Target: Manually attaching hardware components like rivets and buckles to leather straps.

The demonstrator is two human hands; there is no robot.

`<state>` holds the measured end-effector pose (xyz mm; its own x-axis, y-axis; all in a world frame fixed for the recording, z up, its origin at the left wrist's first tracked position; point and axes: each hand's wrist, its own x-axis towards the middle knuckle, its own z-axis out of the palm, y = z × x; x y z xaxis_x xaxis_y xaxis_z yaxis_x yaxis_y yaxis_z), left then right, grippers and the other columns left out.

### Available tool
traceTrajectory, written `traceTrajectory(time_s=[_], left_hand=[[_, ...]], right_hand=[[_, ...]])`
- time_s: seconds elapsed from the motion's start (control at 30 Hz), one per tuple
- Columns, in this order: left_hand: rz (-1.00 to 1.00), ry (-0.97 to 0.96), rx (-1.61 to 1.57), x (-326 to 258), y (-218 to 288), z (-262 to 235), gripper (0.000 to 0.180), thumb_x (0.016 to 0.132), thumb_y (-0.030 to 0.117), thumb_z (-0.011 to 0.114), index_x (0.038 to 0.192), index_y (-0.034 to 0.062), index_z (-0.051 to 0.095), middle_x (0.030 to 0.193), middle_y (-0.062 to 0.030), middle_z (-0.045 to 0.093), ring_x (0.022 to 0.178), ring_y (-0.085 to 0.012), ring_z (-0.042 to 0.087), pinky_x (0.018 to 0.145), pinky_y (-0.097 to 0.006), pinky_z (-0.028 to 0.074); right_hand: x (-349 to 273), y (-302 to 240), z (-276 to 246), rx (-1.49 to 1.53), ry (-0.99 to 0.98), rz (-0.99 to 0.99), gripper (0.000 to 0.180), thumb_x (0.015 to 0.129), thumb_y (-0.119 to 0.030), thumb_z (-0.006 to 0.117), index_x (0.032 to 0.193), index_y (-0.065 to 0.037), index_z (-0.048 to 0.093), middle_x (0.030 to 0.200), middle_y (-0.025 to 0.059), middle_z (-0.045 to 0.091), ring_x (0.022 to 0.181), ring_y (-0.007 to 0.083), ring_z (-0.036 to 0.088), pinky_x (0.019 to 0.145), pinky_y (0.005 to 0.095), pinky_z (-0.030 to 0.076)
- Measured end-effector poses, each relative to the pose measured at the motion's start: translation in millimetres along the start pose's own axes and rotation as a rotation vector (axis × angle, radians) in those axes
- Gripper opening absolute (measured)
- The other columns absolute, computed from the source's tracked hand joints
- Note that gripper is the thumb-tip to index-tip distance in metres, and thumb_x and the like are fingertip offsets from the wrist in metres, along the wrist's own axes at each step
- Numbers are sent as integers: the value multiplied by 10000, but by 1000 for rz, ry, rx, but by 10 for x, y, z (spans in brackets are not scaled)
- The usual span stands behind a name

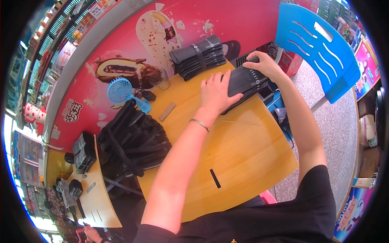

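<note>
Two hands on one stack of flat black pieces, which lies at the far right corner of the wooden table. Left hand lies palm-down on the stack's near end, fingers spread and pressing flat, likely to keep the pieces from sliding. Right hand cups the far end, fingers curled over the edge and closed against it, seemingly squaring the pieces up. Thin bracelet on the left wrist.

Stack partly overhangs the table's right edge; floor and a blue chair just beyond, so little margin on that side. A second, banded bundle sits at the far edge, near but apart. Heap of loose black straps crowds the left side, small blue fan behind it. Centre and near part of the table are mostly bare: one short black strip and a thin stick.
</note>
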<state>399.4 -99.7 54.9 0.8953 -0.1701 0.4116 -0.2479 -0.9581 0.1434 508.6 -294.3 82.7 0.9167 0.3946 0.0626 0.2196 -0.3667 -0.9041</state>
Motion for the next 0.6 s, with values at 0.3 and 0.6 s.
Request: traceTrajectory(time_s=[0.3, 0.6], left_hand=[[-3, -5, -6, -20, 40, -15, 801, 644, 522, 735, 1273, 94, 483, 1147, -108, 546, 1092, -259, 522, 916, -436, 375], [-6, -3, 10, -34, 14, 22, 821, 662, 534, 721, 1303, 93, 462, 1261, -130, 503, 1157, -258, 496, 938, -440, 365]], right_hand=[[92, 11, -125, 343, -279, 301, 265, 777, -213, 717, 937, -44, 591, 977, 73, 644, 861, 121, 605, 751, 263, 487], [87, 54, -56, 486, -310, 111, 178, 822, -197, 674, 866, -53, 580, 1043, 92, 647, 877, 109, 606, 764, 249, 483]])
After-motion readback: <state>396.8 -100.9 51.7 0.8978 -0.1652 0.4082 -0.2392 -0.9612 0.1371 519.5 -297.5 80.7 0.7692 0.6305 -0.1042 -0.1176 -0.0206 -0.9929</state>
